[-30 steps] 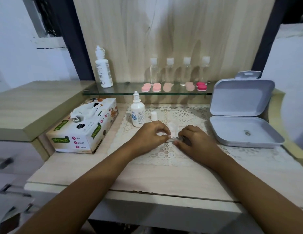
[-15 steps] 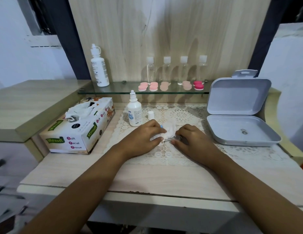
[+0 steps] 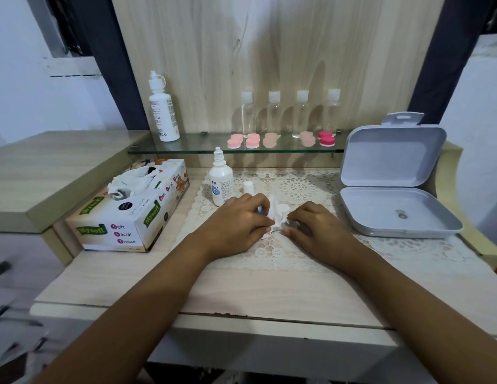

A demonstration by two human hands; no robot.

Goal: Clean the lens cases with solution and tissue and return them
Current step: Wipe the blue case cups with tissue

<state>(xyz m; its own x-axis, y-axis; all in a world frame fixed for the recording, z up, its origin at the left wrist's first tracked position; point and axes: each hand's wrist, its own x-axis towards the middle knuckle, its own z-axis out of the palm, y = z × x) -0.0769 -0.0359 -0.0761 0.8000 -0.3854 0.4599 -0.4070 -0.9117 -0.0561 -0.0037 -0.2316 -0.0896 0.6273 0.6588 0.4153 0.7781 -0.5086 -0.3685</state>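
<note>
Both hands are sitting on the lace mat [image 3: 297,189] in the middle of the worktop [image 3: 241,289]. The left hand [image 3: 236,220] is gripping a bunched-up white tissue [image 3: 273,210], and a little blue piece [image 3: 260,210] is peeking out between its fingertips. That's probably part of a lens case, but most of it is hiding. The right hand [image 3: 318,231] is curling its fingers in tight, with its fingertips meeting the near end of the tissue. I can't tell if it's pinching the tissue or something small tucked under its fingers.

A white round cap [image 3: 283,208] is lying just past the right fingertips, touching the tissue. Just beyond the left hand, the uncapped solution bottle [image 3: 221,187] is standing upright, with its small white cap [image 3: 248,187] standing beside it.

Out to the left of the left hand, a tissue box [image 3: 131,220] is lying with a crumpled sheet poking out of its top slot. To the right of the right hand, a grey hinged box [image 3: 394,167] is standing open with its lid up, and only a tiny ring-shaped thing [image 3: 400,214] is sitting in its tray.

Well beyond both hands, a glass shelf [image 3: 203,146] is carrying the rest of the lens cases [image 3: 252,141] in a row: two pink, two paler and one deep pink. Four clear bottles [image 3: 274,115] with white caps are lining up behind them, and a tall white bottle [image 3: 162,112] is standing at the left end.
</note>
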